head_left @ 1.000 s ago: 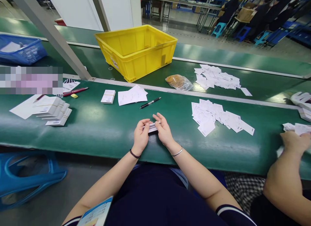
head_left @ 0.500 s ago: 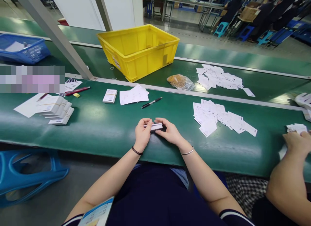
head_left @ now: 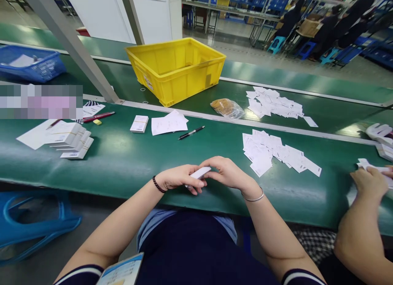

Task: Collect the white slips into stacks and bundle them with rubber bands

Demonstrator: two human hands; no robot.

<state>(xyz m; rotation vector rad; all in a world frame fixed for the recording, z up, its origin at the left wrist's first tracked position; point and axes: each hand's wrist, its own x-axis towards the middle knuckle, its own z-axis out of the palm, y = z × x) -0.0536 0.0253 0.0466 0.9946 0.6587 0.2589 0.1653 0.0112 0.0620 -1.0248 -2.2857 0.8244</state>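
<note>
A small stack of white cards [head_left: 200, 173] is held between my two hands above the green table [head_left: 129, 166]. My left hand [head_left: 183, 178] grips the stack from the left, its fingers beneath it. At the stack's right end, my right hand [head_left: 225, 172] has its thumb and fingers closed on it. Loose white cards [head_left: 270, 150] lie spread to the right of my hands. Beyond my hands are a black pen [head_left: 190, 133], white paper sheets [head_left: 168, 123] and a banded block of cards [head_left: 139, 124].
A yellow bin [head_left: 190, 84] stands behind a metal rail, with a bag of rubber bands [head_left: 227, 108] and another card pile [head_left: 276, 102] to its right. Banded card stacks [head_left: 72, 140] sit left. A co-worker's hand [head_left: 370, 182] holds cards at the far right.
Both hands have moved slightly nearer my body, and the stack is now tilted. My left hand has turned so its fingers come under the stack. The co-worker's hand has shifted slightly left.
</note>
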